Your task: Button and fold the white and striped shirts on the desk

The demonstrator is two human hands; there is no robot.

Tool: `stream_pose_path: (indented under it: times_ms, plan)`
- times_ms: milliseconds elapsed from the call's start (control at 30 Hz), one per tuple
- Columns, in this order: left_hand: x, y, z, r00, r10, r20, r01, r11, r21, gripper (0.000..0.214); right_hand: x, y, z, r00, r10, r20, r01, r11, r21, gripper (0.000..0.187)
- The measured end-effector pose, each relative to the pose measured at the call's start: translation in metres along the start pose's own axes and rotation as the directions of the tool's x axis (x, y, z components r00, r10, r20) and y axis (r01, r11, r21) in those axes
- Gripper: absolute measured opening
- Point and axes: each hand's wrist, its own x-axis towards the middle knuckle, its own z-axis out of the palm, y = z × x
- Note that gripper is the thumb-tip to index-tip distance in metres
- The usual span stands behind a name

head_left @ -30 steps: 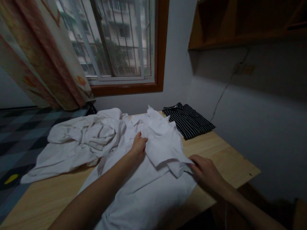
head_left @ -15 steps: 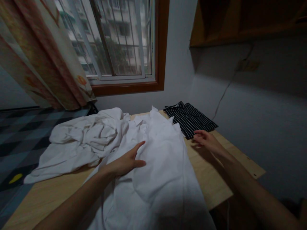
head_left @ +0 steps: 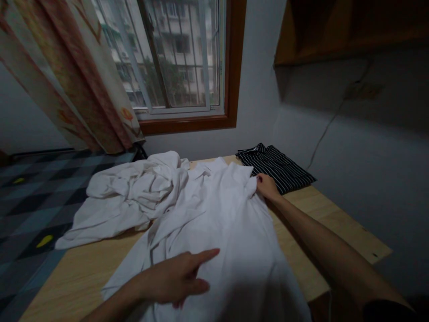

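A white shirt (head_left: 231,214) lies spread over the table, its lower part reaching toward me. Above its near left part is my left hand (head_left: 181,276), with the index finger stretched out, the thumb apart and nothing held. Whether it touches the cloth I cannot tell. My right hand (head_left: 267,186) is closed on the shirt's far right edge, pinching the fabric just in front of a folded black-and-white striped garment (head_left: 284,167). To the left, a heap of crumpled white clothing (head_left: 134,188) lies against the shirt.
The pale wooden table (head_left: 83,273) carries all the clothes. A bed with a dark checked cover (head_left: 33,197) stands at the left. Behind are a curtain (head_left: 80,80) and a barred window (head_left: 177,58). A wooden shelf (head_left: 321,49) hangs at the upper right, above a cable (head_left: 323,132).
My right hand has moved left and taken hold of the shirt's edge. My left hand has come nearer to me. The shirt's far right part has shifted and bunched.
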Motion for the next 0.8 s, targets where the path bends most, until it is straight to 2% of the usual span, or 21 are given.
stream_pose_path:
  times_ms: [67,100,133,167,200,267,300,333,367,400,433,467,500,533,600,667,733,800]
  plan:
    - [0.012,0.006,-0.015,0.975,-0.015,-0.224,0.065,0.973,0.220,0.052,0.002,-0.009,-0.002,0.984,0.042,-0.172,-0.024,0.994,0.105,0.023]
    - [0.022,0.008,-0.023,0.936,0.015,-0.350,0.096,0.950,0.297,0.050,0.002,-0.013,-0.003,0.969,0.075,-0.234,-0.034,0.984,0.175,0.026]
    - [0.034,0.008,-0.029,0.895,0.067,-0.440,0.109,0.926,0.362,0.050,0.001,-0.017,-0.004,0.959,0.113,-0.261,-0.047,0.968,0.245,0.029]
    - [0.047,0.006,-0.034,0.862,0.131,-0.489,0.101,0.902,0.421,0.052,0.000,-0.021,-0.004,0.961,0.146,-0.236,-0.070,0.950,0.305,0.032]
    - [0.060,0.002,-0.036,0.846,0.194,-0.496,0.078,0.876,0.476,0.054,-0.001,-0.023,-0.006,0.971,0.171,-0.164,-0.104,0.930,0.353,0.035]
    - [0.085,-0.011,-0.035,0.859,0.266,-0.438,0.032,0.825,0.564,0.060,-0.003,-0.025,-0.013,0.983,0.154,0.098,-0.181,0.898,0.401,0.038]
    - [0.096,-0.019,-0.033,0.877,0.260,-0.404,0.029,0.811,0.585,0.063,-0.004,-0.025,-0.020,0.960,0.106,0.258,-0.204,0.897,0.391,0.036]
    - [0.104,-0.027,-0.029,0.894,0.235,-0.381,0.040,0.807,0.590,0.066,-0.003,-0.025,-0.028,0.917,0.040,0.397,-0.194,0.914,0.356,0.031]
    - [0.111,-0.034,-0.026,0.906,0.205,-0.370,0.056,0.809,0.585,0.068,-0.001,-0.025,-0.039,0.875,-0.015,0.483,-0.144,0.946,0.289,0.025]
    - [0.115,-0.040,-0.022,0.913,0.183,-0.365,0.069,0.813,0.578,0.071,0.002,-0.027,-0.052,0.864,-0.045,0.501,-0.057,0.981,0.185,0.020]
    - [0.118,-0.044,-0.019,0.914,0.169,-0.369,0.079,0.817,0.571,0.073,0.005,-0.029,-0.067,0.889,-0.067,0.453,0.053,0.998,0.044,0.018]
    - [0.120,-0.046,-0.017,0.912,0.161,-0.377,0.089,0.821,0.565,0.074,0.008,-0.033,-0.081,0.932,-0.101,0.348,0.152,0.981,-0.123,0.016]
    - [0.121,-0.047,-0.015,0.908,0.155,-0.388,0.099,0.823,0.560,0.075,0.011,-0.038,-0.095,0.965,-0.158,0.209,0.216,0.932,-0.292,0.016]
    - [0.122,-0.047,-0.013,0.905,0.149,-0.398,0.109,0.823,0.557,0.075,0.013,-0.042,-0.107,0.970,-0.231,0.078,0.241,0.869,-0.431,0.017]
    - [0.124,-0.045,-0.011,0.902,0.132,-0.411,0.129,0.827,0.548,0.075,0.014,-0.049,-0.125,0.920,-0.380,-0.102,0.252,0.768,-0.589,0.025]
    - [0.126,-0.042,-0.010,0.899,0.120,-0.422,0.140,0.832,0.537,0.075,0.012,-0.045,-0.133,0.860,-0.469,-0.200,0.245,0.725,-0.644,0.030]
    - [0.128,-0.039,-0.009,0.894,0.120,-0.432,0.143,0.837,0.528,0.075,0.011,-0.030,-0.135,0.819,-0.487,-0.303,0.196,0.734,-0.651,0.029]
    - [0.128,-0.038,-0.008,0.892,0.119,-0.436,0.143,0.841,0.522,0.075,0.014,-0.005,-0.138,0.783,-0.415,-0.464,0.065,0.796,-0.602,0.031]
